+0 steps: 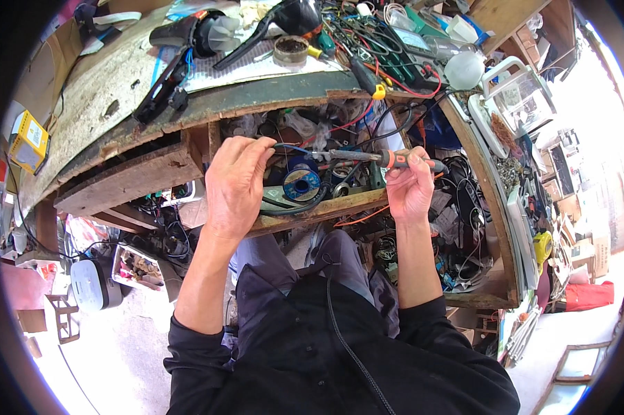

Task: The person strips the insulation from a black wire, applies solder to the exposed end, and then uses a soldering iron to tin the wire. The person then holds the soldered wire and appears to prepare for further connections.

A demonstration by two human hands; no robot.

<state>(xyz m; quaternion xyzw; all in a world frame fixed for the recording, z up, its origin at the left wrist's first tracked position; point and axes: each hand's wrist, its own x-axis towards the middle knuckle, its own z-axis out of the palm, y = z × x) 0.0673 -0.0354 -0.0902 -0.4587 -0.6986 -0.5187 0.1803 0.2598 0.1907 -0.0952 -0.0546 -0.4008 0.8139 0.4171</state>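
Note:
My right hand [410, 185] grips a soldering iron [395, 160] by its orange and dark grey handle, with the metal shaft pointing left. My left hand [234, 181] is closed in a pinch on a thin blue wire [291, 147], whose far part runs toward the iron's tip. Whether tip and wire touch, I cannot tell. Just below them, in the open drawer [339, 202], stands a spool of solder wire [301, 182] with a blue core. A black cable [299, 209] curves around the spool's lower side.
On the worn bench [104, 114] above lie a dark fan-like tool part [211, 33], a round tin [290, 51] and a yellow-tipped screwdriver [366, 77] among tangled wires. A yellow box [30, 142] stands at far left. Cables crowd the drawer's right side [464, 200].

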